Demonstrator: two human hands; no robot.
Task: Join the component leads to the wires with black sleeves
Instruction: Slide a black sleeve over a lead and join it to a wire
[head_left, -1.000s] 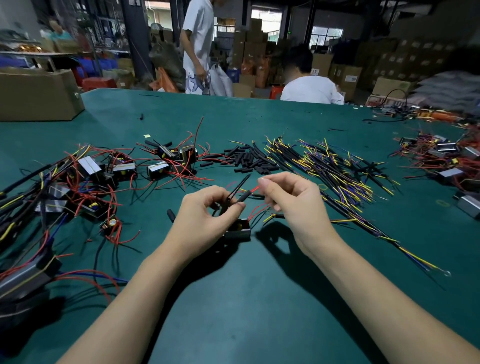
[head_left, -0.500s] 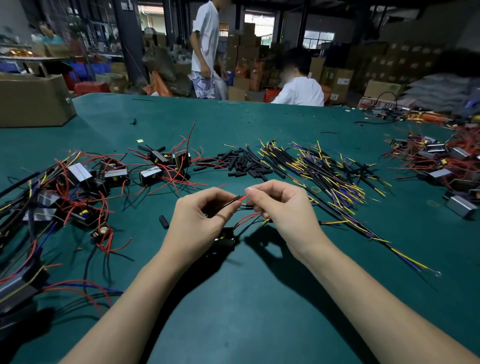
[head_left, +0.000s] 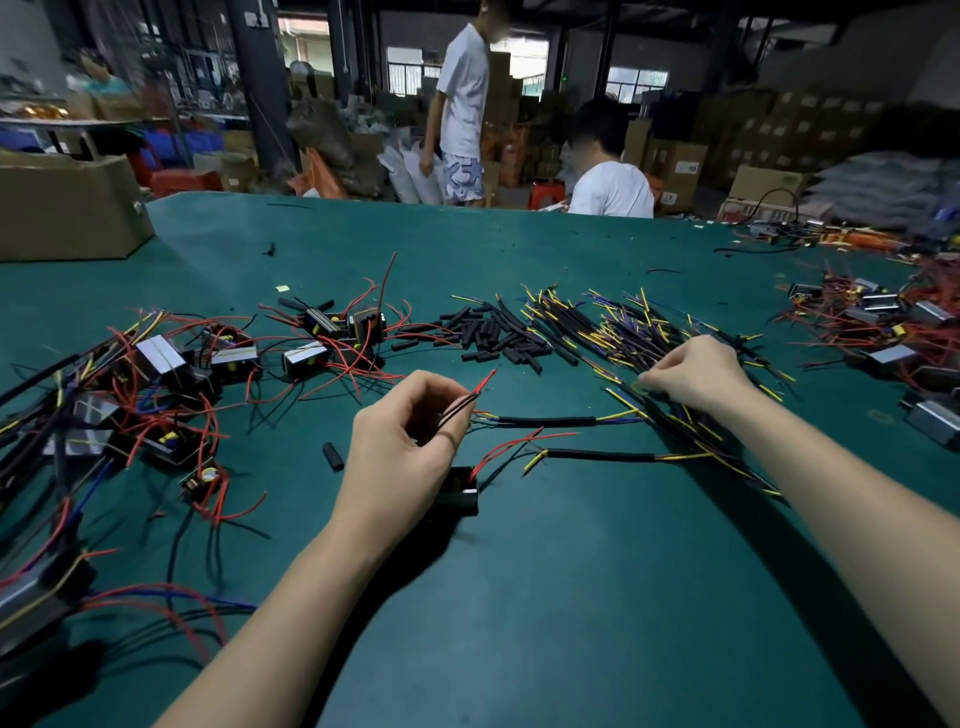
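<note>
- Component leads (head_left: 470, 402), thin red and dark strands, stick up and to the right out of the left hand (head_left: 402, 441), pinched between thumb and forefinger; their tips look bare, with no wire on them yet.
- Their small black component (head_left: 460, 491) sits on the green table (head_left: 519, 623) just below that hand, partly hidden by the wrist.
- One sleeved wire (head_left: 545, 421) lies immediately right of the left fingertips, seemingly touching the pinch, so one joint may be started; I cannot tell if it is actually connected.
- A second sleeved wire (head_left: 600, 457) lies loose just below it, between the hands, beside a free red lead (head_left: 511, 446) and not joined.
- Well to the right, the right hand (head_left: 696, 376) has its fingers curled down onto the wire pile (head_left: 613, 332); it seems to be picking one out, though a grip is not visible.
- Loose black sleeves (head_left: 493, 335) lie beyond the gap between the hands.
- Further left, beyond the left hand, lies a heap of components (head_left: 156, 374) with red leads; some there appear already wired.
- My judgement: this unit is at an early stage, with most leads left.
</note>
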